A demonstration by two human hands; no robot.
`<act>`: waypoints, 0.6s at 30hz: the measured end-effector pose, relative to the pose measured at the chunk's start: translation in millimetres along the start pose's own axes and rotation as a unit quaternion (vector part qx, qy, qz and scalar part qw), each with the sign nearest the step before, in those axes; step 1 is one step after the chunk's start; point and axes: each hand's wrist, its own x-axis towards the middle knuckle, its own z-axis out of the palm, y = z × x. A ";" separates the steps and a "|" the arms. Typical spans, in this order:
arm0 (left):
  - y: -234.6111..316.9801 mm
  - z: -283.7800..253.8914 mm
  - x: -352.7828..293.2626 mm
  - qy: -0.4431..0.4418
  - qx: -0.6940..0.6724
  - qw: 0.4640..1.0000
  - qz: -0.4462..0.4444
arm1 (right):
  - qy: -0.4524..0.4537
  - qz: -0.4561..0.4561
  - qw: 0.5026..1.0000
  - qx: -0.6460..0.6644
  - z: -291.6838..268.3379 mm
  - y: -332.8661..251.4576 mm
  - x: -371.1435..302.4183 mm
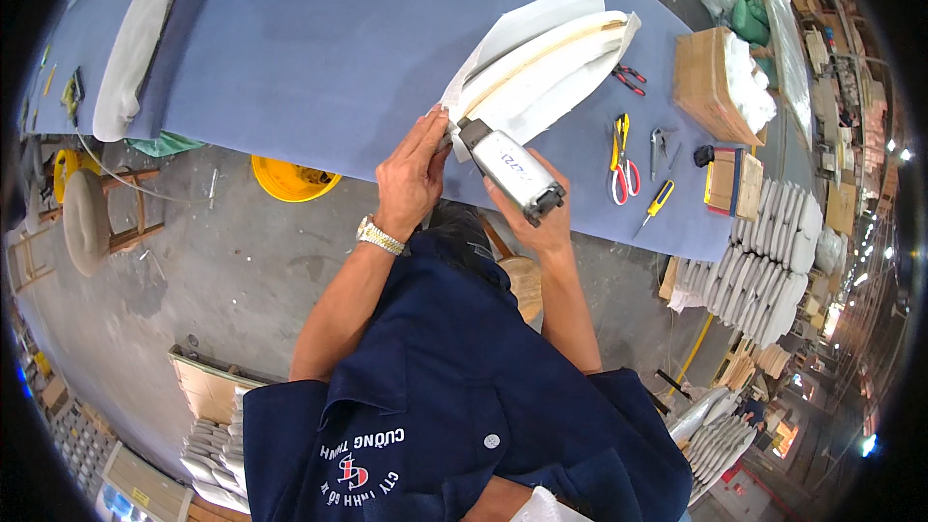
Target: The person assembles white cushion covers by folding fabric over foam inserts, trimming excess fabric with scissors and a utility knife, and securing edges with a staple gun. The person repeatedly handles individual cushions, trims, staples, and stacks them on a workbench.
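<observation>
A long curved padded piece (556,63) with a bare wooden strip along it lies on the blue-covered table, white fabric (527,21) spread out around it. At its near end my left hand (410,172) has its fingers pressed together on the fabric edge. My right hand (543,213) is wrapped round a staple gun (512,166) with a white body and dark ends. The gun's nose points at that same near end, close beside my left fingertips. Its body hides part of my right fingers. Whether the nose touches the fabric I cannot tell.
Right of the work lie red-handled pliers (630,77), scissors (622,159), a yellow screwdriver (659,201) and a cardboard box (713,82). Another padded piece (138,48) rests at the table's left. A yellow bucket (290,180) and a round stool (87,222) stand below.
</observation>
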 end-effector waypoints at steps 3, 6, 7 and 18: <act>-3.8 0.8 0.2 0.003 0.005 1.000 0.002 | -0.008 -0.002 1.000 -0.018 6.5 12.1 3.6; -3.3 -0.6 2.2 -0.005 0.002 1.000 -0.005 | -0.015 -0.002 1.000 -0.026 8.9 20.9 4.1; -3.8 -0.6 2.3 -0.004 0.000 1.000 -0.005 | -0.019 -0.002 0.999 -0.028 9.2 23.2 4.4; -3.8 -1.7 6.2 0.000 -0.004 1.000 -0.002 | -0.052 -0.027 0.997 -0.054 8.1 23.2 17.3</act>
